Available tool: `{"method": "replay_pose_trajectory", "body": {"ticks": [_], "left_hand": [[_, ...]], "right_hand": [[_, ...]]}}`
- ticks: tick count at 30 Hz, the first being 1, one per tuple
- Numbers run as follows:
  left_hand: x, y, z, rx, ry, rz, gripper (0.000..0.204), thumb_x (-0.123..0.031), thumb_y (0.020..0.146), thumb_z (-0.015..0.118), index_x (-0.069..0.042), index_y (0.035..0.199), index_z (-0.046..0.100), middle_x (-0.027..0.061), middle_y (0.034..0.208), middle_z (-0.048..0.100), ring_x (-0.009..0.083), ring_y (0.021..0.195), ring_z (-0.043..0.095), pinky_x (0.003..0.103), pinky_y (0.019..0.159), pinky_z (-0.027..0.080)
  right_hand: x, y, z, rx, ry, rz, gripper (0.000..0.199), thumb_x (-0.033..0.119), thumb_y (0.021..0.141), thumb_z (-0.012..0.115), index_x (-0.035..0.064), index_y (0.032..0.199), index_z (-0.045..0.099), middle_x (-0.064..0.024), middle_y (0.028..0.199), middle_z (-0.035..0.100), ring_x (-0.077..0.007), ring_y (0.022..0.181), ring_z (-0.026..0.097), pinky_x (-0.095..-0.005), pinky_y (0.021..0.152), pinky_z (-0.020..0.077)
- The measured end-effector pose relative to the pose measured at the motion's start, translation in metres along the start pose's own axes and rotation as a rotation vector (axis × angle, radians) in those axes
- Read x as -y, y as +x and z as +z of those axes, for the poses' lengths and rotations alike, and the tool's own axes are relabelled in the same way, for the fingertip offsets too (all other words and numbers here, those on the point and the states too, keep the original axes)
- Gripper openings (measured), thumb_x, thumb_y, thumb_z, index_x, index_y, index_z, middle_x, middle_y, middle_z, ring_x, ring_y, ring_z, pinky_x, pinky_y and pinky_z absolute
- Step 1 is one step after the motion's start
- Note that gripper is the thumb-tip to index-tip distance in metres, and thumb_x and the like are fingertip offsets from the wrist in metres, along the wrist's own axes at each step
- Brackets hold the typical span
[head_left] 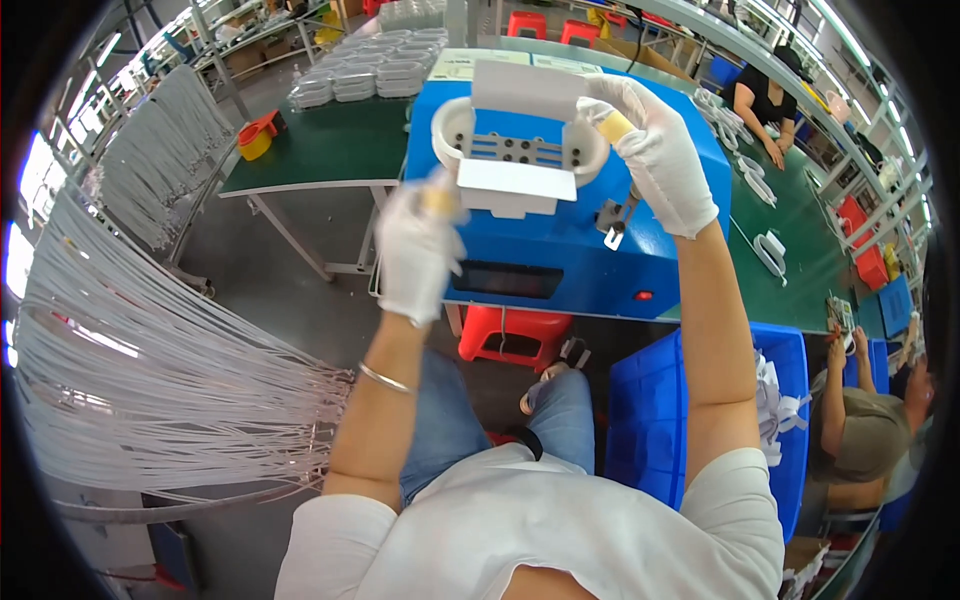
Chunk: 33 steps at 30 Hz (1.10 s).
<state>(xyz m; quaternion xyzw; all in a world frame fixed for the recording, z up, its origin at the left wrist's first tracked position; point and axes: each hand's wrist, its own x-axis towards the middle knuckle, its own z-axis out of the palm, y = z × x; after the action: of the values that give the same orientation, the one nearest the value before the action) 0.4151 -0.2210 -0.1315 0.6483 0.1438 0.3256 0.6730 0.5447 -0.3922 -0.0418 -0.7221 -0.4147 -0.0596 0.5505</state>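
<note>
A blue machine (pixel 625 265) stands in front of me, with a white rounded plastic frame (pixel 447 140) on its top around a grey metal fixture (pixel 512 150). White flaps rise at the frame's far side (pixel 530 88) and near side (pixel 515 182). My right hand (pixel 660 160), in a white glove with a yellowish covering on the thumb, is curled closed at the frame's right end; what is between its fingers is hidden. My left hand (pixel 412 250), gloved the same way, is near the frame's left front. Motion smears its fingers.
Long white cords (pixel 180 370) hang in bundles at the left. On the green table (pixel 310 150) stand stacked clear trays (pixel 370 70) and a yellow tape dispenser (pixel 257 138). A blue bin (pixel 645 400) with white strips is at my right; a red stool (pixel 513 335) is below. Co-workers sit at the right.
</note>
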Motion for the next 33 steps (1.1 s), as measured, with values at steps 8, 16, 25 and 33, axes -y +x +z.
{"method": "replay_pose_trajectory", "body": {"ticks": [8, 16, 25, 33], "left_hand": [[0.01, -0.001, 0.012, 0.247, -0.361, -0.261, 0.024, -0.019, 0.092, 0.057, 0.004, 0.094, 0.062, 0.011, 0.078, 0.065, 0.0161, 0.049, 0.061, 0.026, 0.044, 0.051], [-0.042, 0.02, -0.165, -1.082, 0.505, 0.697, 0.03, -0.011, 0.082, 0.069, -0.004, 0.11, 0.059, 0.0068, 0.085, 0.054, 0.0149, 0.066, 0.055, 0.031, 0.062, 0.049], [-0.086, 0.044, -0.259, -1.455, 1.228, 0.336, 0.019, -0.029, 0.076, 0.071, -0.02, 0.092, 0.073, 0.0097, 0.083, 0.062, 0.0275, 0.083, 0.058, 0.041, 0.072, 0.047], [-0.119, -0.01, -0.273, -1.333, 1.336, 0.709, 0.019, -0.026, 0.084, 0.062, -0.013, 0.089, 0.073, 0.0103, 0.088, 0.064, 0.0256, 0.079, 0.061, 0.038, 0.073, 0.048]], "right_hand": [[0.033, 0.011, 0.018, 0.097, -0.037, 0.291, 0.022, 0.019, 0.091, 0.059, -0.0018, 0.098, 0.061, -0.0014, 0.082, 0.059, -0.0069, 0.074, 0.053, -0.0213, 0.063, 0.0437], [0.034, -0.018, 0.008, -0.105, -0.217, -0.139, 0.03, 0.016, 0.097, 0.051, 0.0001, 0.121, 0.056, -0.0084, 0.115, 0.059, -0.0173, 0.109, 0.054, -0.0307, 0.099, 0.0382], [0.057, -0.026, 0.033, -0.016, -0.062, -0.214, 0.024, 0.012, 0.094, 0.056, 0.0001, 0.115, 0.058, -0.0072, 0.111, 0.061, -0.0144, 0.101, 0.058, -0.0279, 0.093, 0.043], [0.059, -0.036, 0.032, 0.03, -0.199, -0.326, 0.022, 0.006, 0.09, 0.058, 0.0008, 0.112, 0.06, -0.0105, 0.111, 0.061, -0.0172, 0.097, 0.057, -0.0282, 0.088, 0.0439]]}}
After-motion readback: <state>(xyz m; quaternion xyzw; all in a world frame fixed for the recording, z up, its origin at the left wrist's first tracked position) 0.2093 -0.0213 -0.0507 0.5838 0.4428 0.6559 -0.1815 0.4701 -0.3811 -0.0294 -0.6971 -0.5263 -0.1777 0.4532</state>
